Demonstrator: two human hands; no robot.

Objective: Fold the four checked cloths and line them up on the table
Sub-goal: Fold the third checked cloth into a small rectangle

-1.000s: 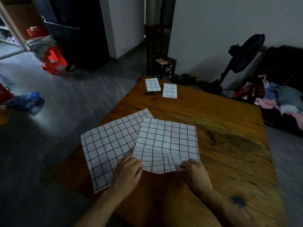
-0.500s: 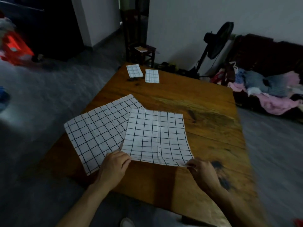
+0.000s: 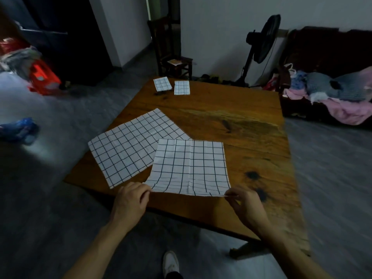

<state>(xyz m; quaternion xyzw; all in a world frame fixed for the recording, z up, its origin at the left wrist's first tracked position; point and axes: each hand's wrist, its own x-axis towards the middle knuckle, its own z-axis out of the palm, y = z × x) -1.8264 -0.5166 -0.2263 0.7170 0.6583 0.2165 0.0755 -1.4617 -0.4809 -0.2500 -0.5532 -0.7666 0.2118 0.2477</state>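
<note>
Head view: left hand point(image 3: 130, 200) and right hand point(image 3: 244, 202) each pinch a near corner of the open cloth point(image 3: 191, 166), lifting its near edge off the table point(image 3: 251, 137). Just beyond the left hand, a second open cloth point(image 3: 130, 146) lies flat, partly under the first. Two folded cloths point(image 3: 172, 86) sit side by side well beyond both hands.

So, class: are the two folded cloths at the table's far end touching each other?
Apart. The head view shows bare wood between the left folded cloth and the right folded cloth.
</note>
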